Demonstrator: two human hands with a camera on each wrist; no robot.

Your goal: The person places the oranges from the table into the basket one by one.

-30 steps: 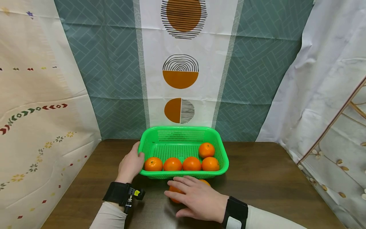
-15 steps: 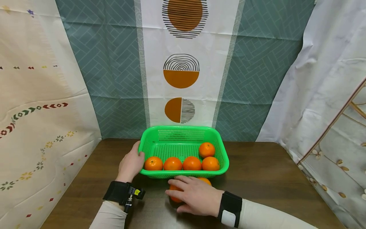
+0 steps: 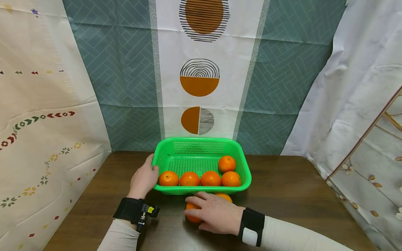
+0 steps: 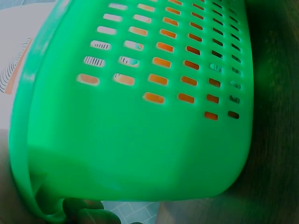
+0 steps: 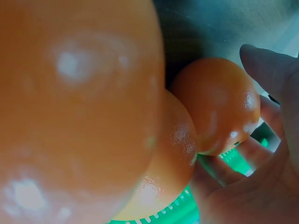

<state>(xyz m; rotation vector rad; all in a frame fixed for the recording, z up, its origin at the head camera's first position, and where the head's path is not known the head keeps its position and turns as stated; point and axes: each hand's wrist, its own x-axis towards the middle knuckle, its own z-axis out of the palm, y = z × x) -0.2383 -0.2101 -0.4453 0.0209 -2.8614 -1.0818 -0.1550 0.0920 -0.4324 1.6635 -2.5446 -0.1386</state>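
To our left, the left hand (image 3: 142, 182) grips the left rim of the green basket (image 3: 202, 189), which stands at about the middle of the counter's (image 3: 282, 195) far edge. In it, five oranges (image 3: 210, 179) sit along the front and right side. In front of the basket, farther from that far edge, lies the loose orange (image 3: 193, 219), right under the fingers of our right hand (image 3: 220, 214), which is the nearer one, its wrist off to the right. Being round, the orange offers no long axis. Our right fingers are spread and loosely bent about it, thumb standing off, no firm hold showing. Beyond this hand a second orange (image 3: 224, 197) peeps out. Our head view gives only these two outside; the right wrist view shows three grouped together.
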